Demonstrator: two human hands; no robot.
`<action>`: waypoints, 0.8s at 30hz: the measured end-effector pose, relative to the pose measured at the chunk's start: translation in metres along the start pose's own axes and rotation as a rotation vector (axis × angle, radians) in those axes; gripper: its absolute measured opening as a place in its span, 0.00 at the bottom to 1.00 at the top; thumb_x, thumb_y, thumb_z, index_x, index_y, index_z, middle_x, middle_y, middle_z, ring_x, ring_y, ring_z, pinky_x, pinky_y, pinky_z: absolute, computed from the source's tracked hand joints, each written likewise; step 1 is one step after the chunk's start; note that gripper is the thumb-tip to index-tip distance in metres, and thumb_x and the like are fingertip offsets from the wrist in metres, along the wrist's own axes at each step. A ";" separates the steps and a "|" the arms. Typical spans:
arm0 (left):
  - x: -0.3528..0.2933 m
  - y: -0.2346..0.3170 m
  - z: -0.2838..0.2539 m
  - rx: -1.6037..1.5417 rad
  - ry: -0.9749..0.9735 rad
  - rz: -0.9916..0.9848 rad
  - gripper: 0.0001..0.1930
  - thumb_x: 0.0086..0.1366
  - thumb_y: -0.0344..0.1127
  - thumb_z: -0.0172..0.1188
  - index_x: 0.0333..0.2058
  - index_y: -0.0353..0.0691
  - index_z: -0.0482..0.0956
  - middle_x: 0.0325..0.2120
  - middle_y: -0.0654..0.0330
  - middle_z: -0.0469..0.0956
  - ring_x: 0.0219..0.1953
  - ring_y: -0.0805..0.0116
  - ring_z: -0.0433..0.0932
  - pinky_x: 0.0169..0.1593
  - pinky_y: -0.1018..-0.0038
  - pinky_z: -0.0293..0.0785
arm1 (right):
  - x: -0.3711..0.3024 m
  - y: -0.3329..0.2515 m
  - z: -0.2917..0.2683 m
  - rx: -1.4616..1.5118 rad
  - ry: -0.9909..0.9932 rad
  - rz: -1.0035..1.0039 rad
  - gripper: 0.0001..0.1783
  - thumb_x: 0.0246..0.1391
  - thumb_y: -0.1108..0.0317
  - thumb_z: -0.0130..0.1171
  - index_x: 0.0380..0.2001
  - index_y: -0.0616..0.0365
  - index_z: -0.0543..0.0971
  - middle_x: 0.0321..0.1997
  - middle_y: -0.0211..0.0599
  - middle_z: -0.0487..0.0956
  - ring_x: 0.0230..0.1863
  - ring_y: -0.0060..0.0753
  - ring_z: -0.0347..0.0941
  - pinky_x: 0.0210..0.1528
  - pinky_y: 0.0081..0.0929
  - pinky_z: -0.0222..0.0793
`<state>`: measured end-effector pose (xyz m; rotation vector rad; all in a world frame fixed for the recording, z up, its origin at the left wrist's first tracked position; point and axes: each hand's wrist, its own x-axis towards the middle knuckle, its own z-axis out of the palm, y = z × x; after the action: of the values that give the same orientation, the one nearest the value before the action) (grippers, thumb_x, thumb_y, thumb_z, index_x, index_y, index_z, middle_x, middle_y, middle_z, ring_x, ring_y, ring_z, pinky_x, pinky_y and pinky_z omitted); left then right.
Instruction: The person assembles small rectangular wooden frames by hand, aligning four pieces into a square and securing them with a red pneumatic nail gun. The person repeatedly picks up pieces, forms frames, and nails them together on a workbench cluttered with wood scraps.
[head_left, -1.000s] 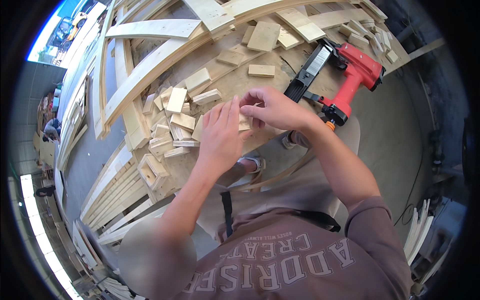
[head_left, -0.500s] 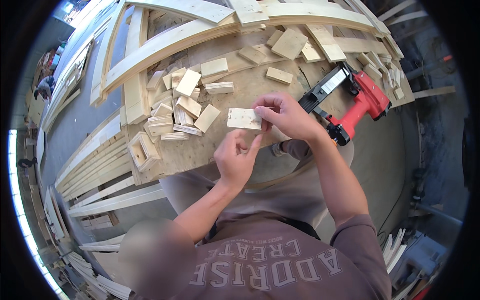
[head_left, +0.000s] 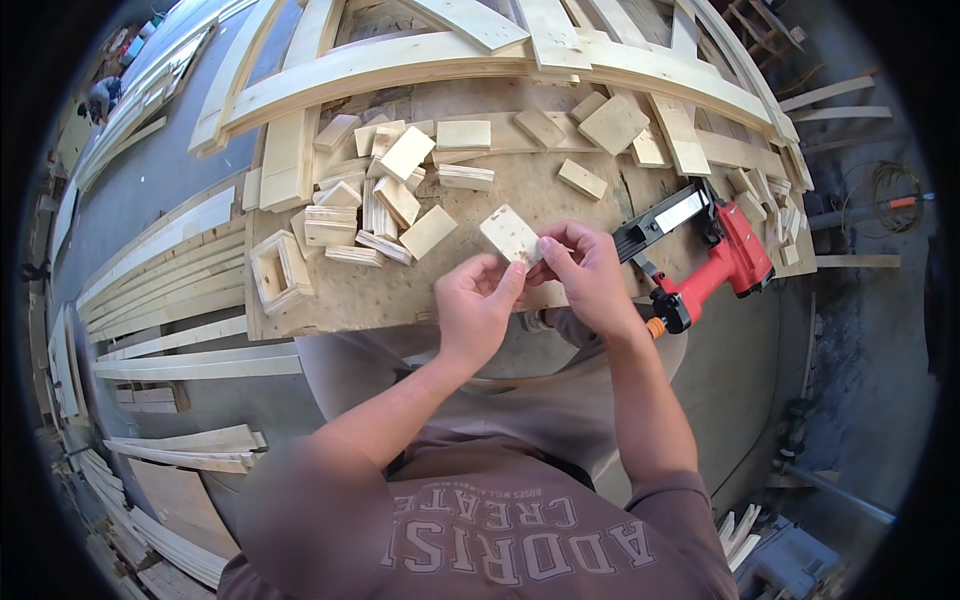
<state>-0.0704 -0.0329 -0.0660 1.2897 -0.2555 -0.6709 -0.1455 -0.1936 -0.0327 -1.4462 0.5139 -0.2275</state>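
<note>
Over the bench's near edge I hold a small flat plywood block (head_left: 506,232), tilted, with dark specks on its pale face. My right hand (head_left: 588,272) pinches its right lower corner between thumb and fingers. At the lower edge, my left hand (head_left: 472,308) has its thumb and curled fingers closed on the block too; its fingertips are partly hidden behind it. Left of my hands lies a loose pile of similar plywood blocks (head_left: 397,200). A red and black nail gun (head_left: 716,262) rests on its side to the right of my right hand.
The plywood workbench (head_left: 375,308) carries a small open wooden box (head_left: 282,272) at its left corner. Long board frames (head_left: 420,55) lie across its far side. More blocks (head_left: 765,200) sit at the right end. Stacked wooden strips (head_left: 165,280) stand left of the bench.
My left hand has come up to the block and closed on its lower edge. The block has turned from level to tilted. The whole view has shifted slightly.
</note>
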 end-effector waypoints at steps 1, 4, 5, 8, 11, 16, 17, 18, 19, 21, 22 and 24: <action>0.006 0.006 -0.001 0.018 -0.020 -0.010 0.12 0.76 0.33 0.70 0.46 0.26 0.88 0.34 0.59 0.89 0.31 0.79 0.85 0.37 0.78 0.83 | -0.003 0.000 0.006 0.004 0.067 -0.003 0.12 0.77 0.70 0.58 0.47 0.71 0.83 0.41 0.39 0.87 0.37 0.25 0.85 0.44 0.28 0.85; 0.024 0.011 -0.011 0.055 -0.081 -0.043 0.12 0.75 0.35 0.70 0.43 0.28 0.89 0.32 0.60 0.89 0.30 0.78 0.85 0.35 0.78 0.82 | -0.002 0.006 0.018 0.037 0.182 -0.028 0.12 0.78 0.70 0.57 0.46 0.71 0.82 0.41 0.41 0.88 0.37 0.25 0.86 0.45 0.28 0.86; 0.029 0.012 -0.016 0.058 -0.106 -0.067 0.12 0.75 0.35 0.70 0.42 0.28 0.89 0.32 0.60 0.89 0.30 0.78 0.85 0.35 0.78 0.82 | -0.001 0.006 0.020 0.028 0.203 -0.037 0.11 0.76 0.72 0.58 0.45 0.73 0.83 0.38 0.42 0.88 0.36 0.28 0.87 0.41 0.27 0.86; 0.036 0.014 -0.025 0.024 -0.166 -0.133 0.13 0.75 0.37 0.71 0.42 0.29 0.89 0.31 0.59 0.88 0.29 0.76 0.85 0.36 0.78 0.82 | 0.001 0.008 0.020 0.034 0.204 -0.030 0.12 0.77 0.72 0.57 0.44 0.73 0.83 0.38 0.43 0.88 0.34 0.28 0.87 0.41 0.27 0.86; 0.039 0.014 -0.029 -0.005 -0.195 -0.171 0.13 0.75 0.37 0.71 0.42 0.29 0.88 0.31 0.60 0.88 0.30 0.76 0.85 0.36 0.78 0.82 | 0.000 0.007 0.019 0.049 0.195 -0.020 0.12 0.77 0.71 0.57 0.44 0.72 0.83 0.38 0.43 0.88 0.33 0.28 0.87 0.40 0.27 0.87; 0.028 0.003 -0.025 -0.053 -0.184 -0.039 0.12 0.73 0.33 0.72 0.46 0.29 0.87 0.34 0.60 0.88 0.34 0.75 0.86 0.37 0.76 0.83 | -0.002 0.005 0.016 0.034 0.164 -0.004 0.12 0.78 0.68 0.60 0.45 0.69 0.84 0.40 0.41 0.89 0.36 0.27 0.87 0.44 0.28 0.88; 0.024 0.000 -0.026 0.019 -0.176 0.039 0.12 0.72 0.32 0.74 0.46 0.29 0.86 0.35 0.60 0.88 0.35 0.74 0.87 0.37 0.75 0.83 | -0.002 0.004 0.016 0.034 0.165 -0.004 0.12 0.78 0.68 0.60 0.45 0.69 0.84 0.40 0.41 0.89 0.36 0.27 0.87 0.44 0.28 0.88; 0.021 -0.003 -0.026 0.091 -0.167 0.116 0.13 0.70 0.31 0.75 0.47 0.29 0.86 0.35 0.59 0.88 0.35 0.74 0.87 0.38 0.75 0.84 | -0.002 0.004 0.016 0.037 0.164 -0.006 0.12 0.78 0.69 0.60 0.45 0.70 0.83 0.40 0.41 0.88 0.37 0.27 0.87 0.44 0.28 0.88; 0.018 -0.004 -0.026 0.166 -0.158 0.193 0.15 0.68 0.31 0.76 0.48 0.29 0.86 0.36 0.59 0.87 0.36 0.73 0.87 0.38 0.74 0.84 | -0.003 0.004 0.016 0.042 0.163 -0.009 0.12 0.77 0.69 0.59 0.45 0.71 0.83 0.39 0.41 0.88 0.37 0.28 0.87 0.44 0.29 0.87; 0.013 -0.005 -0.026 0.268 -0.133 0.248 0.16 0.67 0.27 0.77 0.51 0.28 0.85 0.38 0.59 0.86 0.38 0.72 0.87 0.42 0.74 0.85 | -0.003 0.004 0.017 0.038 0.164 -0.014 0.12 0.77 0.70 0.59 0.45 0.72 0.83 0.39 0.41 0.88 0.38 0.28 0.87 0.44 0.29 0.87; 0.012 -0.004 -0.026 0.321 -0.119 0.276 0.18 0.67 0.25 0.77 0.52 0.27 0.85 0.38 0.59 0.86 0.39 0.72 0.87 0.43 0.74 0.86 | -0.003 0.004 0.017 0.030 0.164 -0.018 0.12 0.77 0.70 0.59 0.44 0.71 0.83 0.39 0.41 0.88 0.38 0.28 0.87 0.44 0.29 0.87; 0.012 -0.004 -0.024 0.330 -0.063 0.353 0.17 0.64 0.28 0.79 0.49 0.28 0.86 0.37 0.58 0.85 0.36 0.70 0.87 0.40 0.73 0.84 | -0.002 0.006 0.017 0.016 0.169 -0.030 0.12 0.78 0.70 0.58 0.44 0.71 0.83 0.39 0.40 0.87 0.38 0.28 0.87 0.44 0.29 0.87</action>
<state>-0.0497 -0.0216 -0.0783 1.4900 -0.6499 -0.3757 -0.1408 -0.1767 -0.0376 -1.4266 0.6268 -0.3794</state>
